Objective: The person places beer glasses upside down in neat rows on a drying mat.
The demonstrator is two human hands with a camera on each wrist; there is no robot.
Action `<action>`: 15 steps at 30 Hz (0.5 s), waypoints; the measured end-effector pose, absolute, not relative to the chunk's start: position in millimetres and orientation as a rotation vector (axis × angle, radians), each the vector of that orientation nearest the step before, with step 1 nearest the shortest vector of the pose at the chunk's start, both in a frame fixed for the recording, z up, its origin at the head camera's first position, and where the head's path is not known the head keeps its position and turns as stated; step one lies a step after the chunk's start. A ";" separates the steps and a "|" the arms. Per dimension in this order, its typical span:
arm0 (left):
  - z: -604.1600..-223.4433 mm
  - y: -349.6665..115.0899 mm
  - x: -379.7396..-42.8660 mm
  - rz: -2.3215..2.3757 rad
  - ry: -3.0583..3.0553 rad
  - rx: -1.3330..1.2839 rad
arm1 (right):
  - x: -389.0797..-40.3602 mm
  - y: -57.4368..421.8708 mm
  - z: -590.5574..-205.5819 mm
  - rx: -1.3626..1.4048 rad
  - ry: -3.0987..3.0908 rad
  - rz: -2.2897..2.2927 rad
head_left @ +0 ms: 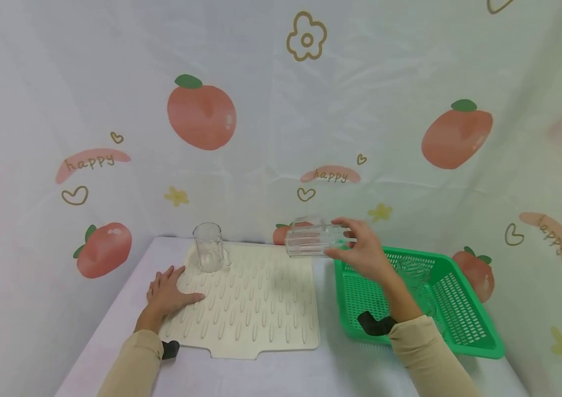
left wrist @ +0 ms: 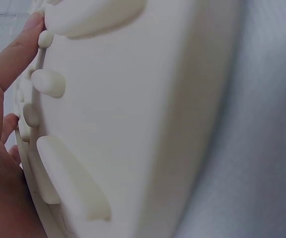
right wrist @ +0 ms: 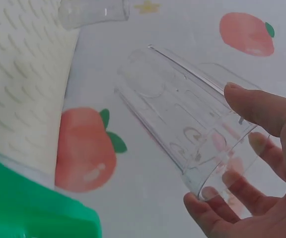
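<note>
Holding a clear mug (head_left: 307, 241), right fingers (right wrist: 249, 192) curl round one end; left fingers (head_left: 165, 277) spread over the mat (head_left: 261, 317).

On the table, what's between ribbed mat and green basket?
Head view: just a bare strip of tabletop; the glass mug in the right hand appears above its far end.
</note>
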State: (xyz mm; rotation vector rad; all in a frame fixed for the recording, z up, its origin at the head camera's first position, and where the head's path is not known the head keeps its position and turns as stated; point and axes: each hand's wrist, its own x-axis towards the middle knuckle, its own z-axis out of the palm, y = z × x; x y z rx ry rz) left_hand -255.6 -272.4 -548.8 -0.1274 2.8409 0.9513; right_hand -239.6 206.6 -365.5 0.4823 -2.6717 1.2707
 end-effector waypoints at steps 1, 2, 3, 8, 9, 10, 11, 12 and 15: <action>-549.4 -272.4 -255.5 0.946 2.843 -0.129 | -239.2 203.5 -367.5 0.475 -2.663 1.298; -550.1 -272.6 -255.6 0.941 2.842 -0.131 | -238.8 200.5 -369.6 0.465 -2.657 1.317; -550.5 -272.5 -255.7 0.940 2.841 -0.131 | -238.5 197.4 -371.6 0.454 -2.649 1.337; -549.2 -272.5 -257.1 0.954 2.834 -0.128 | -238.9 182.8 -381.5 0.402 -2.605 1.397; -548.5 -272.3 -257.0 0.957 2.831 -0.126 | -239.0 179.9 -383.6 0.395 -2.595 1.411; -547.8 -272.3 -257.1 0.953 2.831 -0.123 | -239.1 177.2 -385.9 0.385 -2.587 1.426; -547.1 -272.3 -256.9 0.951 2.827 -0.123 | -239.2 174.4 -388.1 0.373 -2.579 1.447; -546.4 -272.2 -256.6 0.947 2.824 -0.123 | -239.1 171.5 -390.2 0.361 -2.576 1.463; -544.4 -272.0 -255.6 0.940 2.812 -0.124 | -239.3 163.3 -397.3 0.338 -2.561 1.513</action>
